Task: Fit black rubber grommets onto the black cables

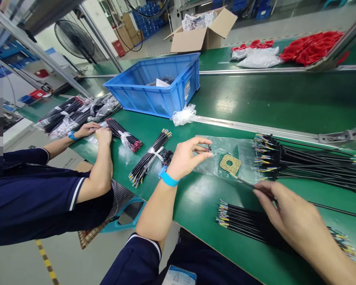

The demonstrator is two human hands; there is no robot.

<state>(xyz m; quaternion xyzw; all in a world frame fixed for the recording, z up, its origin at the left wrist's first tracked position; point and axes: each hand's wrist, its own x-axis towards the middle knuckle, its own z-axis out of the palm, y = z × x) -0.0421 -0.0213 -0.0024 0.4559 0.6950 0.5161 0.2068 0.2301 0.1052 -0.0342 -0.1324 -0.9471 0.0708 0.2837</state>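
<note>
1. Where the left hand [186, 158] pinches a small black plastic piece [209, 148] over a clear plastic bag [243, 150], the right hand [289, 217] pinches a thin black wire [245, 183] nearby.
2. A tan square gasket [230, 163] lies on the bag.

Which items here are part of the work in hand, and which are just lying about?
In hand: left hand, small black part; right hand, black cable; cable bundle.
Lying about: blue crate, cardboard box, red parts, fan.
</note>
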